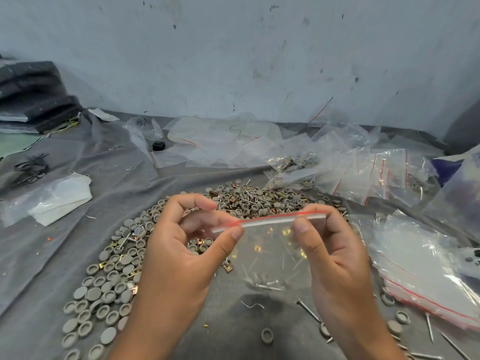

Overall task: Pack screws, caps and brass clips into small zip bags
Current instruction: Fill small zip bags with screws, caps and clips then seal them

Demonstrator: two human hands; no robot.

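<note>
Head view: both hands' fingers [237, 233] pinched on a zip bag [275, 245], contents blurred, wrists cut off.

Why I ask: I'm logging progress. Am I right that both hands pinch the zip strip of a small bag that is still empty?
Not quite: the bag is not empty. The head view shows screws and brass clips inside it. The left hand and right hand do pinch its zip strip.

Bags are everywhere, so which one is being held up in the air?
The zip bag with the red strip, pinched at its top by the left hand and right hand. The other bags lie on the cloth.
</note>
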